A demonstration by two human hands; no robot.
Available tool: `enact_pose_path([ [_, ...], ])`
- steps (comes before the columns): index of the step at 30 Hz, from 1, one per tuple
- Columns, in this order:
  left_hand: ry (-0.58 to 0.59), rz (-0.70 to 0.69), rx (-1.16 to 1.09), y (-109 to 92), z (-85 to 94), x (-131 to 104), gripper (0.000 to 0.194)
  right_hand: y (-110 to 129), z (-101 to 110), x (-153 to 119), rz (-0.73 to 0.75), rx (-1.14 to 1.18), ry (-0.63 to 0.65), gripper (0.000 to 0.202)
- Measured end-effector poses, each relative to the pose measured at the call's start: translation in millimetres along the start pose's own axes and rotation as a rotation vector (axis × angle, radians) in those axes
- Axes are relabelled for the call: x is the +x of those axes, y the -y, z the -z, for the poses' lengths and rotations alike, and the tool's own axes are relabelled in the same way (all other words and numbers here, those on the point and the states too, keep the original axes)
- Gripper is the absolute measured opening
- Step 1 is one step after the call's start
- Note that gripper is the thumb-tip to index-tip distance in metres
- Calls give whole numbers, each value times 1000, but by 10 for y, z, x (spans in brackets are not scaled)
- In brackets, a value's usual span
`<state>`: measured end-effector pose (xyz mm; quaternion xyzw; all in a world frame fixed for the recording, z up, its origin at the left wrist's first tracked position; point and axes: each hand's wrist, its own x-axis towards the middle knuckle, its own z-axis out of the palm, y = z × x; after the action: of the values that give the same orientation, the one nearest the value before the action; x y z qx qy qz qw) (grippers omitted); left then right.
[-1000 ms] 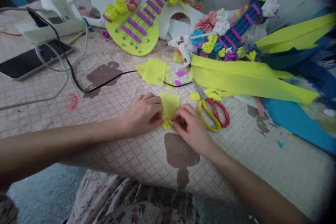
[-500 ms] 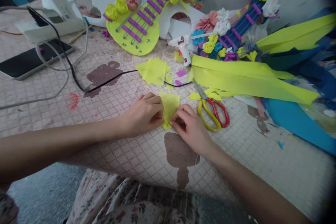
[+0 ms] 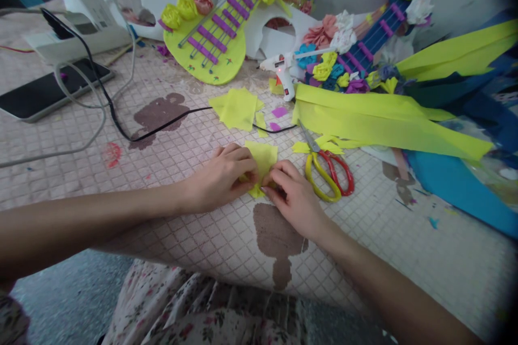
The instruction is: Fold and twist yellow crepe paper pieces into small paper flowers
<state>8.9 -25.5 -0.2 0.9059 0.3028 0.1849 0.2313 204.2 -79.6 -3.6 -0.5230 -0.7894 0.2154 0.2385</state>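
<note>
A small square of yellow crepe paper (image 3: pixel 265 155) lies on the patterned cloth between my hands, its near edge gathered and crumpled. My left hand (image 3: pixel 230 175) is closed at the paper's left side, fingertips pinching its edge. On the near right corner, my right hand (image 3: pixel 293 194) pinches the paper between thumb and fingers. Scissors (image 3: pixel 324 172) with one yellow and one red handle rest just right of my right hand. Beyond my hands lie more yellow paper squares (image 3: pixel 237 109). Parts of the held paper are hidden under my fingers.
A white glue gun (image 3: pixel 283 74) with a red light stands behind, its black cable (image 3: pixel 162 125) crossing the cloth. Yellow paper strips (image 3: pixel 384 118) spread to the right. A decorated yellow guitar shape (image 3: pixel 214 38) leans at the back. A phone (image 3: pixel 52 89) lies left by a power strip (image 3: pixel 81 32).
My left fingers have shifted slightly right over the yellow paper, folding its left edge inward. My right hand stays nearly in place.
</note>
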Motion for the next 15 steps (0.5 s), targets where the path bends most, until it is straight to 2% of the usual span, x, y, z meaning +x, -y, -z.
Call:
enact_pose_path([
  [9,35,5,-2,-21,22,5,5,12,6,-4,4,-38,16,4],
  [15,41,-7,22,-7,17,-8,8,16,23,2,-8,-12,39,9],
])
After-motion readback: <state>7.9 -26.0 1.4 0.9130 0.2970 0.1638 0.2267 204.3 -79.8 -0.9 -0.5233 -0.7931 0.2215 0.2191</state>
